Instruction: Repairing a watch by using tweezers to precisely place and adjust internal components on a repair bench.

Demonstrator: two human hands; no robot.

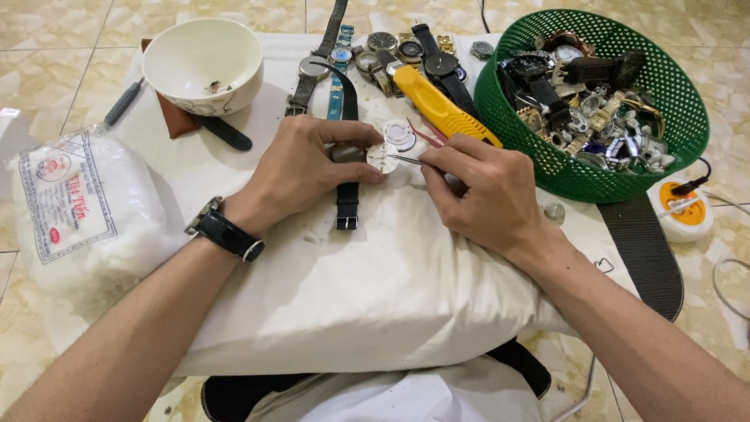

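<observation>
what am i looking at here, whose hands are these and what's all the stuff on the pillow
One picture, from a camera worn on a person's head, looking down at their own bare hands. The left hand, with a wristwatch, steadies a small round watch dial on a white pillow. The right hand holds thin tweezers with the tip at the dial. Around them lie loose watches, a yellow tool, a white bowl and a green basket full of watches.

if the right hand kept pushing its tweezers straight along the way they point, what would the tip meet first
Most likely the small white watch dial pinched by the left hand. The right hand aims its tweezers leftward, with the tip at or just short of the dial's edge; depth is unclear.
</observation>
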